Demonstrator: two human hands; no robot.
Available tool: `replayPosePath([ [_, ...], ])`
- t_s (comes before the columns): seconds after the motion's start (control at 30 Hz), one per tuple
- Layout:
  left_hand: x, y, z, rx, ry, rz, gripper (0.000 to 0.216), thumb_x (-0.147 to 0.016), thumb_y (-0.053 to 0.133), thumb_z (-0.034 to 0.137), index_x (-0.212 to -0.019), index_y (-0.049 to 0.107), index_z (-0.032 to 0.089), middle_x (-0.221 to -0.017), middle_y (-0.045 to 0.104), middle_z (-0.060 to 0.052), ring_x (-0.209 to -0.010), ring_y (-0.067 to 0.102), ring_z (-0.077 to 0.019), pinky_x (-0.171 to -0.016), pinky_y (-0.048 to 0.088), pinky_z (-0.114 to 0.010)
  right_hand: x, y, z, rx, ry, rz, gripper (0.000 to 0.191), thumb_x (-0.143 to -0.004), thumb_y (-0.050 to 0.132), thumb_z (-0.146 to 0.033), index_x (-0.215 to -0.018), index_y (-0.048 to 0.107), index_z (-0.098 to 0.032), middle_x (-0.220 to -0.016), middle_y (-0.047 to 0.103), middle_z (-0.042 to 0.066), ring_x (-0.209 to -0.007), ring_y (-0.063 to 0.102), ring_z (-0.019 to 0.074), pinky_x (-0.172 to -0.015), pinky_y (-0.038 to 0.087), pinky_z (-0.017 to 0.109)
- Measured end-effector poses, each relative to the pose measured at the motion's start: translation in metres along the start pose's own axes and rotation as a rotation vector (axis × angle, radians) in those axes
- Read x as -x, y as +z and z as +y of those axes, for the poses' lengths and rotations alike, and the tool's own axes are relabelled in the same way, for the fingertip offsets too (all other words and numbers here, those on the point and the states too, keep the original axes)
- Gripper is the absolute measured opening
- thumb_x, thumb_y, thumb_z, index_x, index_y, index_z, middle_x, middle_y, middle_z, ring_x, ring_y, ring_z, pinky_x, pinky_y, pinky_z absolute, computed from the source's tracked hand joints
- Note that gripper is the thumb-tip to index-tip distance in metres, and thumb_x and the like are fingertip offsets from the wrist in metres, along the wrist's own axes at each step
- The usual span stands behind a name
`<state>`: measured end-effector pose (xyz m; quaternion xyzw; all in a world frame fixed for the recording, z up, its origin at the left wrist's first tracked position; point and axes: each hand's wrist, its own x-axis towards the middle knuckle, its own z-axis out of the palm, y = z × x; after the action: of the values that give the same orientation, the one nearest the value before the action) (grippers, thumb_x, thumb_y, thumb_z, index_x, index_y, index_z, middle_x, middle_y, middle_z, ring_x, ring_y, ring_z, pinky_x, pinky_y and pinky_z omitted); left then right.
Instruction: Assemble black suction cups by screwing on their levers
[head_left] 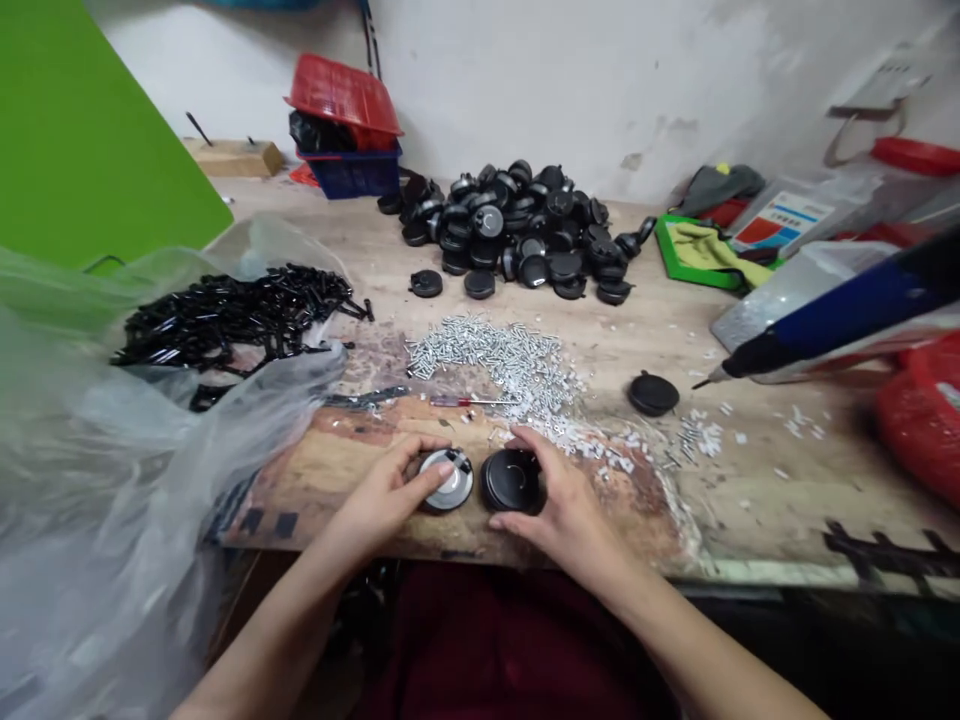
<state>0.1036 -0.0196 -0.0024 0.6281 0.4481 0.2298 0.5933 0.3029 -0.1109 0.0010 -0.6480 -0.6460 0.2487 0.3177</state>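
Near the table's front edge, my left hand point(405, 478) grips a round part with a silver face and black rim point(451, 484), its thumb lying on the face. Just to the right, my right hand point(551, 490) curls around a round black cap-like part point(510, 480), thumb at the near side and fingers at the far side. The two parts are side by side with a narrow gap between them. Beyond the hands lie a pile of small silver screws point(487, 350) and a screwdriver with a red handle point(450, 401). Small white pieces point(577, 437) are scattered close to my right hand.
At the back is a heap of round black parts point(525, 220). Black rod-like pieces point(225, 315) lie on clear plastic at left. One black disc point(652, 393) sits at right, below the tip of a dark blue power screwdriver point(832, 315). A green tray point(682, 260) holds a yellow cloth.
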Motion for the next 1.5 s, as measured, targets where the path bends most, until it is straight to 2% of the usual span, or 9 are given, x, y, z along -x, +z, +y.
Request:
replayPosePath([
  [0.13,0.004,0.024,-0.011,-0.241,0.084,0.011,0.033,-0.083,0.056,0.038,-0.109,0.060,0.017,-0.110,0.066,-0.009,-0.105,0.060,-0.0242,-0.094,0.046,-0.039,0.018,0.007,0.018,0.040,-0.003,-0.028,0.086,-0.066,0.080,-0.028,-0.138,0.033,-0.023,-0.130,0.052,0.011,-0.122,0.047,0.0274,-0.103,0.041,0.046],
  [0.33,0.010,0.014,-0.015,-0.667,0.337,0.176,0.031,-0.090,0.046,0.033,-0.116,0.056,0.017,-0.120,0.057,-0.011,-0.118,0.048,-0.0247,-0.103,0.037,-0.044,0.024,0.004,0.024,0.074,-0.073,0.020,0.052,-0.081,0.064,-0.039,-0.127,0.050,-0.019,-0.127,0.049,0.012,-0.120,0.045,0.0272,-0.103,0.040,0.045],
  [0.43,0.016,0.014,-0.013,-0.735,0.339,0.097,0.045,-0.086,0.055,0.040,-0.124,0.050,0.017,-0.128,0.051,-0.012,-0.122,0.045,-0.0260,-0.104,0.037,-0.044,0.020,0.001,0.026,0.044,-0.080,0.014,0.027,-0.092,0.048,-0.023,-0.118,0.056,-0.018,-0.117,0.054,0.011,-0.110,0.052,0.0221,-0.095,0.046,0.038],
  [0.67,0.009,0.027,-0.006,-0.859,0.390,-0.002,0.049,-0.081,0.061,0.032,-0.126,0.048,0.014,-0.124,0.055,-0.014,-0.117,0.047,-0.0272,-0.101,0.042,-0.044,0.002,-0.001,0.025,0.115,-0.078,0.006,0.023,-0.094,0.042,-0.018,-0.110,0.058,-0.015,-0.100,0.058,0.010,-0.092,0.059,0.0220,-0.083,0.051,0.038],
  [0.9,0.003,0.007,0.004,-0.807,0.412,-0.148,0.058,-0.081,0.063,0.039,-0.133,0.042,0.024,-0.137,0.048,-0.009,-0.127,0.043,-0.0234,-0.108,0.037,-0.042,-0.001,-0.001,0.029,0.142,-0.013,-0.023,0.021,-0.094,0.043,-0.020,-0.109,0.057,-0.018,-0.099,0.056,0.008,-0.087,0.061,0.0217,-0.079,0.053,0.039],
  [1.17,0.016,-0.075,0.011,-0.875,0.398,0.453,0.025,-0.088,0.052,0.034,-0.107,0.059,0.020,-0.111,0.064,-0.008,-0.107,0.059,-0.0231,-0.096,0.048,-0.042,-0.024,-0.014,0.002,0.126,-0.239,0.142,0.021,-0.092,0.048,-0.023,-0.112,0.054,-0.020,-0.109,0.056,0.009,-0.100,0.057,0.0219,-0.083,0.051,0.037],
  [1.33,0.039,-0.104,0.013,-0.946,0.377,0.884,0.048,-0.087,0.053,0.035,-0.133,0.044,0.023,-0.146,0.034,-0.012,-0.130,0.041,-0.0274,-0.104,0.040,-0.045,-0.069,0.000,-0.049,0.045,-0.447,0.009,0.016,-0.093,0.046,-0.020,-0.103,0.058,-0.019,-0.101,0.058,0.008,-0.094,0.057,0.0186,-0.081,0.050,0.034],
  [1.4,0.045,-0.117,0.000,-1.033,0.218,0.908,0.064,-0.086,0.053,0.040,-0.142,0.031,0.021,-0.150,0.026,-0.015,-0.131,0.039,-0.0324,-0.102,0.040,-0.049,-0.090,0.012,-0.073,0.068,-0.508,-0.075,0.017,-0.093,0.045,-0.021,-0.102,0.059,-0.019,-0.098,0.058,0.008,-0.091,0.056,0.0187,-0.079,0.050,0.034],
  [1.5,0.054,-0.131,-0.028,-1.090,-0.058,0.710,0.062,-0.088,0.047,0.045,-0.139,0.036,0.013,-0.126,0.055,-0.018,-0.113,0.054,-0.0329,-0.092,0.045,-0.047,-0.126,0.040,-0.104,0.162,-0.560,-0.187,0.022,-0.092,0.046,-0.020,-0.111,0.057,-0.017,-0.103,0.056,0.009,-0.095,0.054,0.0201,-0.081,0.049,0.036],
])
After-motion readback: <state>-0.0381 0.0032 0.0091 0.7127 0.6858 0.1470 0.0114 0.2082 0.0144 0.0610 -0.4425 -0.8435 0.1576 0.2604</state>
